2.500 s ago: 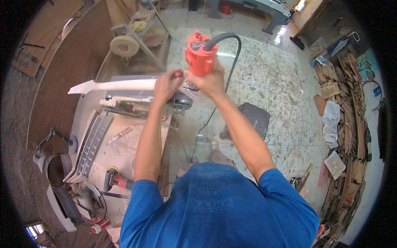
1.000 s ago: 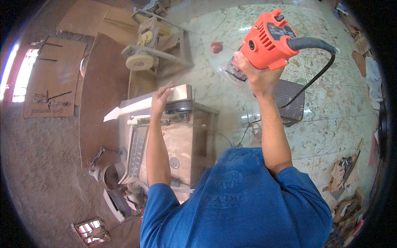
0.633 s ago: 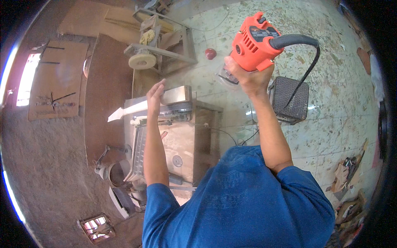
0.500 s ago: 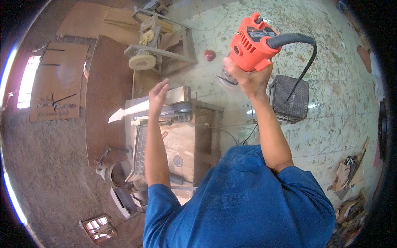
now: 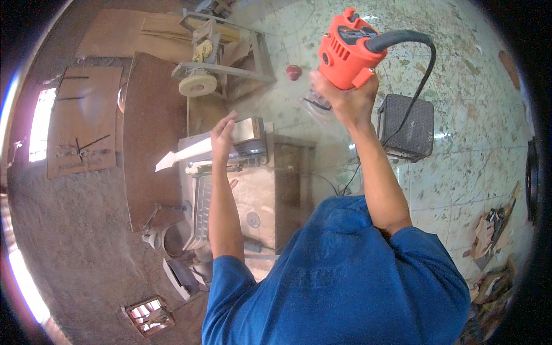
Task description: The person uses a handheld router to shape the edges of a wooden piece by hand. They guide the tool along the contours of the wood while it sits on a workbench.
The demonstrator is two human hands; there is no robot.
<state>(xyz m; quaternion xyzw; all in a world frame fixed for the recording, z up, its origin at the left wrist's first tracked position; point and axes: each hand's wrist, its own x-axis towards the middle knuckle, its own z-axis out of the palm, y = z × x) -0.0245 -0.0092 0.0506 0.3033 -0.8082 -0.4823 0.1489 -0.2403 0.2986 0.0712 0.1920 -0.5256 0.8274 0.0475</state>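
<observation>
My right hand [image 5: 351, 98] grips an orange corded router [image 5: 351, 54] high above the floor, its clear plastic base tilted toward the left. My left hand [image 5: 223, 131] has its fingers extended over a pale, neck-shaped wooden piece [image 5: 195, 146], at its broader right section; whether the fingertips bear on it is hard to tell. The piece lies across a sanding machine [image 5: 253, 154] on a dusty workbench [image 5: 256, 195]. The router's black cable loops down on the right, past a dark textured box [image 5: 405, 118].
A metal stand [image 5: 241, 73] with a round pad [image 5: 197, 85] is at the back, a red round object [image 5: 293, 72] on the floor beside it. A brown board [image 5: 149, 144] leans along the left wall. Scrap pieces [image 5: 489, 236] lie on the stained tiles at right.
My left hand has left the router and moved to the wooden piece. My right hand has raised the router and moved it rightward, then slightly back left. My view has shifted leftward.
</observation>
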